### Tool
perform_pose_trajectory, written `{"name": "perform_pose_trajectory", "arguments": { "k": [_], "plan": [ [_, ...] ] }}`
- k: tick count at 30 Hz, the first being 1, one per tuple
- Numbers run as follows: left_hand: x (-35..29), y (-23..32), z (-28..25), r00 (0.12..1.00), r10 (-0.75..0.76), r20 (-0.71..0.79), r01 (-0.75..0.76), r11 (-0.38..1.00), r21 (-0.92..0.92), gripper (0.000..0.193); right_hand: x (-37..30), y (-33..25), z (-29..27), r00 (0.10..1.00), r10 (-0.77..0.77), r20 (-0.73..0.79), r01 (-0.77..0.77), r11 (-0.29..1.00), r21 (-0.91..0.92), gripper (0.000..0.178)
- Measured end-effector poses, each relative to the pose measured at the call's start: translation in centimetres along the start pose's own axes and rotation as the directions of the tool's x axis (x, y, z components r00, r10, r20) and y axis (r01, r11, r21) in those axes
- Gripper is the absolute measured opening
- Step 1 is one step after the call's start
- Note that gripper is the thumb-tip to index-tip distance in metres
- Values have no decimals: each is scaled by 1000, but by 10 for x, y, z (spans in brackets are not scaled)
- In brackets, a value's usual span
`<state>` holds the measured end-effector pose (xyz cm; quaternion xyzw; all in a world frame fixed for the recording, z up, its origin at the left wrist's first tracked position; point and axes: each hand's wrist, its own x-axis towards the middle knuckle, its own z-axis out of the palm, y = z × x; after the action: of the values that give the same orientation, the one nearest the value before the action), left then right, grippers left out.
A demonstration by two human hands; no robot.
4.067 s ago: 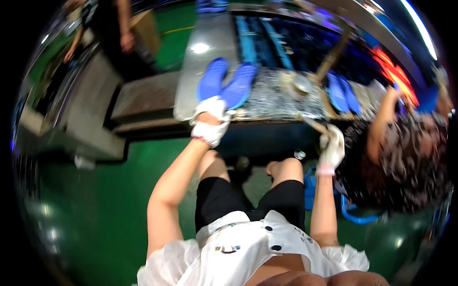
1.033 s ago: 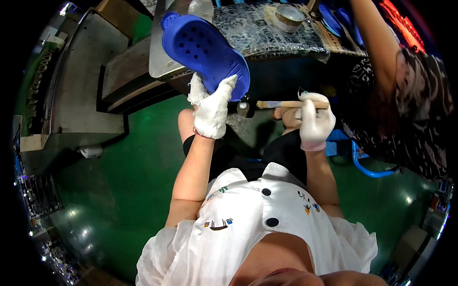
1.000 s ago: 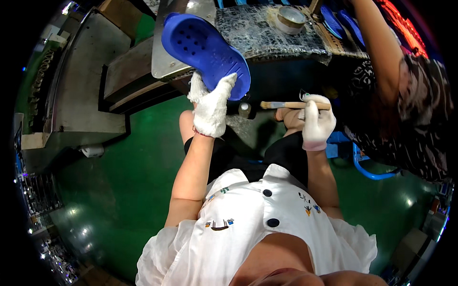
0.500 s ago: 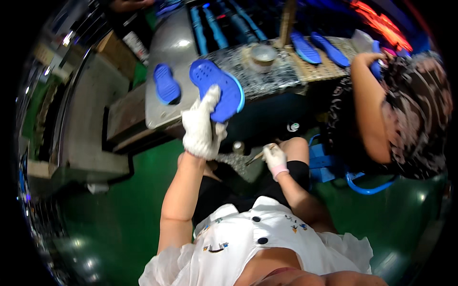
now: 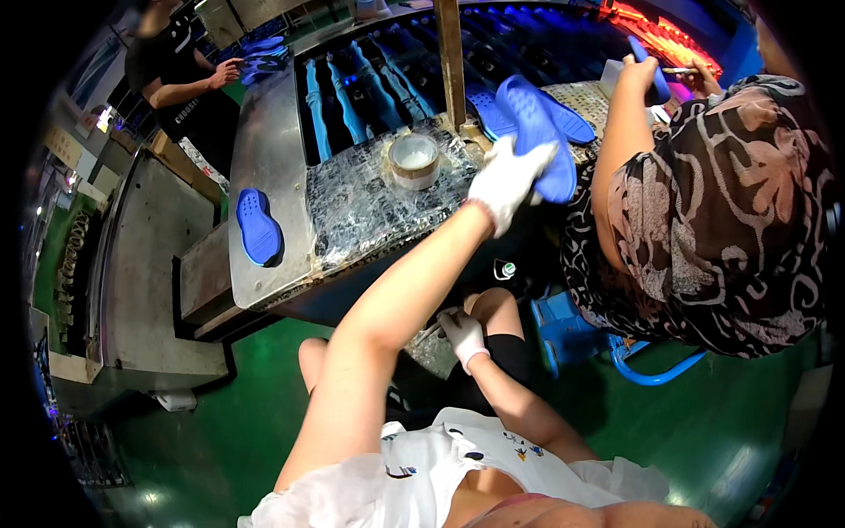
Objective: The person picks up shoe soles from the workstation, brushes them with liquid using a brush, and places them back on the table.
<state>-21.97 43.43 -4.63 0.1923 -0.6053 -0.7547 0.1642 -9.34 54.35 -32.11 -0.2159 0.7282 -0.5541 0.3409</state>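
Observation:
My left hand, in a white knitted glove, reaches out to the right over the table edge. It grips a blue shoe sole with small holes at one end, tilted upright. Just behind it, two more blue soles lie on a mat, one a flat blue sole, partly covered. Low between my knees, my right hand, gloved too, is closed round a thin brush, of which little shows. Another blue sole lies on the metal table end at the left.
A round tub with whitish content stands on the plastic-wrapped tabletop. Behind it runs a conveyor with blue strips; a post rises beside it. A co-worker sits close at right, another person stands far left.
My left hand has carried the sole to the right, from near the metal end to the mat with the soles. The view has turned. My right hand stays low by my knees.

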Motion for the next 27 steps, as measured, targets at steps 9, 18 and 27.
{"name": "perform_pose_trajectory", "arguments": {
  "k": [9, 18, 27],
  "plan": [
    [-67, -60, -57, 550, 799, 243, -653, 230, 722, 22, -11, -53, -11, 1000, -21, 0, 21, 1000, 15, 26],
    [-152, 12, -309, 285, 658, -697, 530, 498, 686, 58, -12, -52, -10, 992, 104, 65, -108, 992, 70, 21],
    [-202, -1, -379, 395, 238, -887, 747, 479, 461, 55, -11, -27, -1, 996, 57, 63, -63, 993, 103, 19]
  ]
}}
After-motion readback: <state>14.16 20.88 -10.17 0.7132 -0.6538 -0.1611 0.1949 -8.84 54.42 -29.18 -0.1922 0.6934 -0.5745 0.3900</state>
